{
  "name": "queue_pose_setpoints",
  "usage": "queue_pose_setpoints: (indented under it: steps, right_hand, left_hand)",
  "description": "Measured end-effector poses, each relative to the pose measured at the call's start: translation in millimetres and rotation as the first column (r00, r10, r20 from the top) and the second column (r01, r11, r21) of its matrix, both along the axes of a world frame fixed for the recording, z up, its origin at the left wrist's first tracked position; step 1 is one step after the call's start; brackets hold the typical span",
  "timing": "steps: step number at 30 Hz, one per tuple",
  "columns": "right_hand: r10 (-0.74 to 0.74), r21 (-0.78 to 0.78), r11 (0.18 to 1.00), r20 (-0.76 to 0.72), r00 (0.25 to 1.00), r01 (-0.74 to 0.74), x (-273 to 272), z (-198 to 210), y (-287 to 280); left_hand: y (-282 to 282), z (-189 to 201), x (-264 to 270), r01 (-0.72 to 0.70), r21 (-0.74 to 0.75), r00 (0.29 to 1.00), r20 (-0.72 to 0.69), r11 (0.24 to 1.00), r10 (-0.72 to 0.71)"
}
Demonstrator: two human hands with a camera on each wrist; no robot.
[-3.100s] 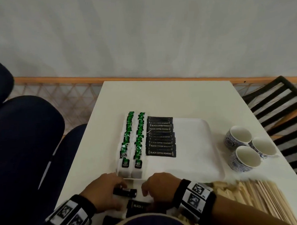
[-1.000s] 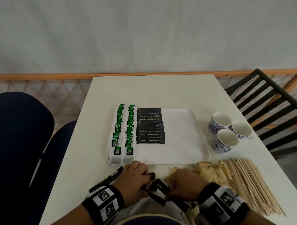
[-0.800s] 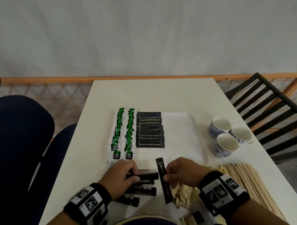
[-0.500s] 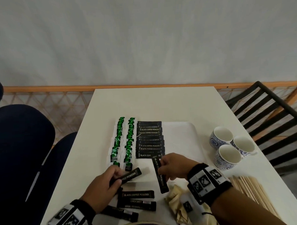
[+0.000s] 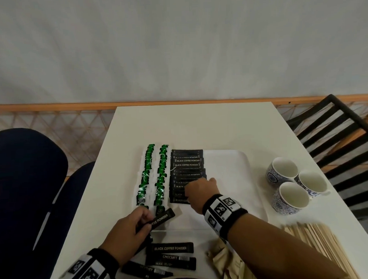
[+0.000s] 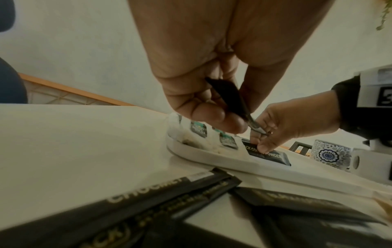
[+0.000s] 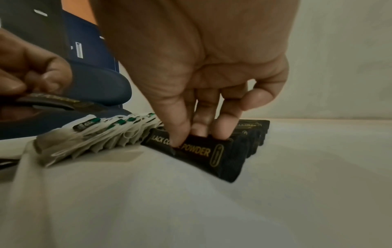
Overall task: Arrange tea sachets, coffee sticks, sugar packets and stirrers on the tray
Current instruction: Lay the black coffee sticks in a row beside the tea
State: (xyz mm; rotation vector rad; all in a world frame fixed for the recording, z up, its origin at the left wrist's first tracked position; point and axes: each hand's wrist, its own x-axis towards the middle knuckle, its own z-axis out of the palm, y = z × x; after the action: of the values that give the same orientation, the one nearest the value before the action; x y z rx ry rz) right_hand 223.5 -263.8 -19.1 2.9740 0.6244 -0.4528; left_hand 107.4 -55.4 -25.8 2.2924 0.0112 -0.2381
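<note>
On the white tray (image 5: 232, 179) lie two columns of green tea sachets (image 5: 148, 178) and a row of black coffee sticks (image 5: 188, 164). My right hand (image 5: 188, 191) is at the near end of that row. Its thumb and fingers pinch the front coffee stick (image 7: 201, 151), which stands on edge against the others. My left hand (image 5: 147, 219) hovers at the tray's near left corner and pinches another coffee stick (image 5: 162, 217) by one end. Three loose coffee sticks (image 5: 170, 248) lie on the table in front of me.
Crumpled beige sugar packets (image 5: 225, 261) lie under my right forearm. A pile of wooden stirrers (image 5: 320, 243) lies at the right front. Three blue-patterned cups (image 5: 291, 196) stand right of the tray. A black slatted chair (image 5: 341, 133) is beyond the table's right edge.
My right hand carried its coffee stick forward over the tray, turned it crosswise and set it at the near end of the row. My left hand still holds its stick near the tray corner.
</note>
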Motion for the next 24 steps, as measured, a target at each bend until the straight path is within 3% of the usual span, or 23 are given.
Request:
queue_pose_setpoints:
  steps: [8,17,21,24]
  right_hand:
    - [0.03,0.011,0.999,0.042,0.999,-0.031,-0.2,3.3,1.4]
    - [0.011,0.15,0.988,0.072,0.997,-0.021,-4.7,1.4,-0.1]
    - [0.006,0.353,0.935,0.056,0.998,-0.026,-9.0,8.8,0.2]
    - [0.131,0.596,0.802,-0.124,0.984,-0.032,-20.6,20.1,1.7]
  left_hand:
    - [-0.3,-0.9,0.9,0.0,0.002,1.0,0.001,1.0,0.0]
    - [3.1,-1.1,0.8,-0.028,-0.032,1.0,-0.012,0.999,0.027]
    - [4.9,1.8,2.7,-0.033,-0.068,0.999,-0.039,0.997,0.03]
    - [1.9,6.5,5.4,-0.016,-0.096,0.999,-0.038,0.995,0.013]
